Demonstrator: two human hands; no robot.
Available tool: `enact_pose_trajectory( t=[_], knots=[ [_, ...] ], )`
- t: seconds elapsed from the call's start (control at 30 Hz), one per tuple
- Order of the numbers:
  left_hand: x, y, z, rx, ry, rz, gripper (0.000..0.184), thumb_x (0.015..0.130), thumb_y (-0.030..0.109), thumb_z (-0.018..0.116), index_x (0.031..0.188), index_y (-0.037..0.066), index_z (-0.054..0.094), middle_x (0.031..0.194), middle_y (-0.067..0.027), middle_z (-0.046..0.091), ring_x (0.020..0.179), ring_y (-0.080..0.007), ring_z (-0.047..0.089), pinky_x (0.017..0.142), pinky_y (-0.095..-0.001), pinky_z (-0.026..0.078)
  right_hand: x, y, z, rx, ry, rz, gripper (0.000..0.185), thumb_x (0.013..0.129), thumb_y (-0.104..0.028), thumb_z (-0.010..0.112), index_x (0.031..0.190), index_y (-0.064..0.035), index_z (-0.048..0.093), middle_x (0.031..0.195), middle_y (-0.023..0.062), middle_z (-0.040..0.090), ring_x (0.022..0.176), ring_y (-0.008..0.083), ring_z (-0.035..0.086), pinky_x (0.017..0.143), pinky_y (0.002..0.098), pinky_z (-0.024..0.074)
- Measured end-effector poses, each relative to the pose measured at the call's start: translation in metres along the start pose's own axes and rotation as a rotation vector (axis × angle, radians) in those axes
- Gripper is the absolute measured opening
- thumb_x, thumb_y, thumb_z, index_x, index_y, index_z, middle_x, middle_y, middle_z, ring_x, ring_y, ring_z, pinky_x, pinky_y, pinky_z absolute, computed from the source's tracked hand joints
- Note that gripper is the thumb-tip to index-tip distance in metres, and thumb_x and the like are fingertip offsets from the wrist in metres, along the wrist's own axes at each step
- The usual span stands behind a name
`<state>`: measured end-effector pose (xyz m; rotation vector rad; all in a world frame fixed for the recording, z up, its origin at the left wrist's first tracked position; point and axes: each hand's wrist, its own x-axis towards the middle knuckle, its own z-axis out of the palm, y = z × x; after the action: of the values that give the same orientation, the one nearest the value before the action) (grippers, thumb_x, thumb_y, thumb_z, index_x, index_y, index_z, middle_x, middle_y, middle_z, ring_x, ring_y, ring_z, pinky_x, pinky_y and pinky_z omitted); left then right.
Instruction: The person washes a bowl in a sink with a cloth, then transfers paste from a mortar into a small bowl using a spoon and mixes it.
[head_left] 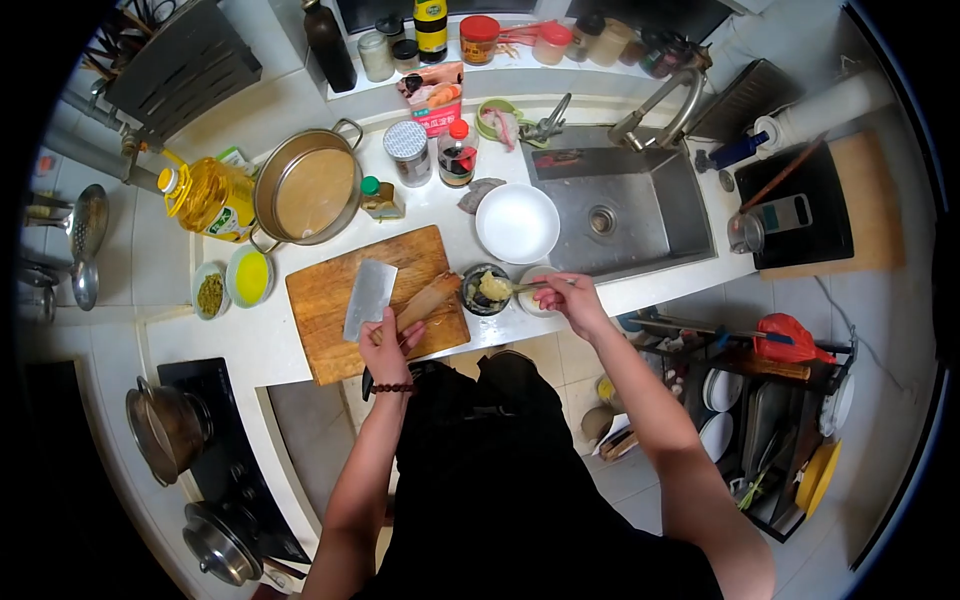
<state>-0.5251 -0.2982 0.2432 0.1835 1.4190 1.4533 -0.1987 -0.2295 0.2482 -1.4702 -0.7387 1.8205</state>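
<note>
A cleaver lay at eleven o'clock from the left hand, which was closed round a wooden stick. Next came a dark bowl, a white bowl near its one o'clock; the right hand pinched a spoon, pale mash over the dark bowl.

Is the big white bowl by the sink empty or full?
Empty: the white bowl faces up and its smooth inside shows bare.

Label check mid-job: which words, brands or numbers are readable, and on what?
"地瓜淀粉", as best I can read: pink packet.
Too small or blurred to read: labels on the yellow jug, yellow-labelled bottle, green-capped jar and red-capped bottle.
</note>
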Motion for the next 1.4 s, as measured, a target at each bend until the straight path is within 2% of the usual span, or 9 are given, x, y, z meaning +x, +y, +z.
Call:
enact_pose_trajectory(
  t=[0.2, 0.4, 0.43, 0.47, 0.53, 0.57, 1.13, 1.33, 1.4],
  knots=[
    [-0.003, -0.001, 0.016, 0.032, -0.026, -0.015, 0.031, 0.102, 0.024, 0.068, 0.092, 0.009, 0.042, 0.09, -0.0131, 0.063, 0.076, -0.0345, 0.075, 0.068, -0.0428, 0.067, -0.034, -0.001, -0.05, 0.109, 0.113, -0.085, 0.029, 0.106, -0.015, 0.054, 0.12, 0.0065, 0.068, 0.089, 0.0119, 0.074, 0.07, 0.0125, 0.066, 0.068, 0.0243, 0.0524],
    [-0.008, -0.008, 0.033, 0.079, -0.086, -0.026, 0.032, 0.102, 0.025, 0.068, 0.091, 0.009, 0.042, 0.088, -0.0143, 0.063, 0.075, -0.0342, 0.075, 0.068, -0.0423, 0.067, -0.027, 0.048, -0.081, -0.309, 0.254, -0.301, 0.028, 0.105, -0.01, 0.055, 0.119, 0.0096, 0.068, 0.087, 0.0109, 0.074, 0.071, 0.0114, 0.064, 0.07, 0.0261, 0.0536],
    [-0.009, -0.01, 0.035, 0.087, -0.094, -0.028, 0.032, 0.102, 0.025, 0.068, 0.091, 0.009, 0.042, 0.088, -0.0143, 0.063, 0.075, -0.0342, 0.075, 0.068, -0.0423, 0.067, -0.025, 0.054, -0.075, -0.495, 0.223, -0.322, 0.027, 0.103, -0.009, 0.057, 0.121, 0.0075, 0.068, 0.093, 0.0147, 0.075, 0.074, 0.0213, 0.069, 0.073, 0.0325, 0.0558],
    [-0.01, -0.011, 0.038, 0.094, -0.101, -0.024, 0.032, 0.102, 0.025, 0.068, 0.091, 0.009, 0.042, 0.088, -0.0146, 0.063, 0.075, -0.0346, 0.075, 0.068, -0.0425, 0.067, -0.026, 0.06, -0.072, -0.487, 0.23, -0.32, 0.027, 0.103, -0.009, 0.057, 0.121, 0.0075, 0.068, 0.093, 0.0147, 0.075, 0.074, 0.0213, 0.069, 0.073, 0.0325, 0.0558],
    [-0.011, -0.012, 0.041, 0.104, -0.11, -0.021, 0.032, 0.102, 0.025, 0.068, 0.091, 0.009, 0.042, 0.088, -0.015, 0.064, 0.076, -0.0349, 0.075, 0.068, -0.0427, 0.067, -0.036, 0.052, -0.056, -0.956, 0.202, -0.603, 0.026, 0.101, -0.008, 0.058, 0.121, 0.0039, 0.068, 0.098, 0.0199, 0.073, 0.083, 0.0353, 0.07, 0.078, 0.0401, 0.0563],
    [-0.012, -0.012, 0.041, 0.095, -0.127, -0.015, 0.032, 0.102, 0.025, 0.068, 0.091, 0.009, 0.042, 0.088, -0.015, 0.064, 0.075, -0.0352, 0.075, 0.068, -0.0429, 0.067, -0.04, 0.049, -0.054, -0.964, 0.206, -0.606, 0.026, 0.1, -0.008, 0.058, 0.123, 0.0015, 0.068, 0.099, 0.0232, 0.07, 0.09, 0.0437, 0.065, 0.082, 0.046, 0.0546],
    [-0.024, -0.017, 0.032, 0.086, -0.074, 0.037, 0.033, 0.102, 0.024, 0.068, 0.091, 0.01, 0.04, 0.086, -0.0123, 0.061, 0.074, -0.0354, 0.075, 0.067, -0.0426, 0.067, -0.039, 0.046, -0.047, -1.1, 0.194, -0.763, 0.026, 0.097, -0.007, 0.061, 0.121, 0.0005, 0.068, 0.086, 0.0191, 0.064, 0.083, 0.0387, 0.063, 0.077, 0.0469, 0.0524],
    [-0.028, -0.013, 0.036, 0.112, -0.036, 0.035, 0.035, 0.102, 0.03, 0.067, 0.088, 0.012, 0.041, 0.082, -0.0057, 0.057, 0.075, -0.0335, 0.074, 0.068, -0.0423, 0.065, -0.03, 0.056, -0.048, -1.224, 0.011, -0.737, 0.028, 0.094, -0.005, 0.061, 0.121, -0.0006, 0.067, 0.09, 0.0181, 0.066, 0.084, 0.0383, 0.064, 0.079, 0.0459, 0.0531],
    [-0.03, -0.011, 0.034, 0.102, -0.041, 0.032, 0.035, 0.102, 0.03, 0.068, 0.088, 0.012, 0.041, 0.083, -0.0065, 0.058, 0.075, -0.0334, 0.074, 0.069, -0.0423, 0.065, -0.038, 0.043, -0.045, -1.17, 0.127, -0.714, 0.028, 0.094, -0.005, 0.061, 0.121, -0.0011, 0.068, 0.089, 0.0181, 0.065, 0.085, 0.0378, 0.064, 0.08, 0.0459, 0.0533]
  ],
)
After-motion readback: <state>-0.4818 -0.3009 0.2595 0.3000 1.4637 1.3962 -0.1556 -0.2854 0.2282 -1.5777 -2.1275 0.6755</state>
